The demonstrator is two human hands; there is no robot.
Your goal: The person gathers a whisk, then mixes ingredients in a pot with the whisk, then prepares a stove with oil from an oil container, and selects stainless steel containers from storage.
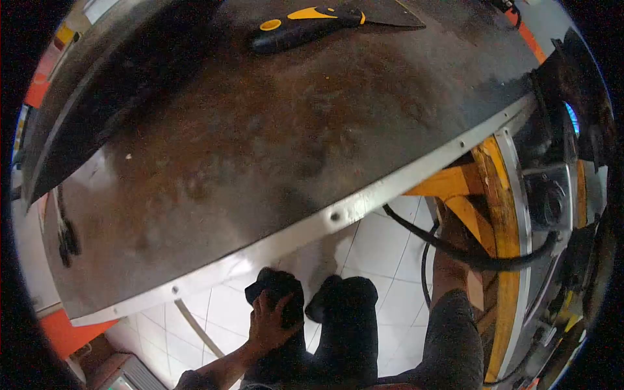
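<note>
My left hand (273, 322) rests on my left knee in dark trousers (348, 318), its fingers spread over the cloth. My right arm, in a dark grey sleeve (452, 338), reaches forward beneath the table's right side, beside a yellowish wooden frame (504, 260). The table edge, the frame and a black hose (481, 260) hide most of my right hand, so its fingers cannot be made out. A putty knife (312, 29) with a black and yellow handle lies at the far side of the dark, stained tabletop (279, 136), apart from both hands.
A metal strip with screw holes (335, 216) edges the table in front of my knees. A large black curved piece (110, 91) covers the tabletop's left part. A short dark cable end (67, 240) lies at the left. White floor tiles (383, 244) show below.
</note>
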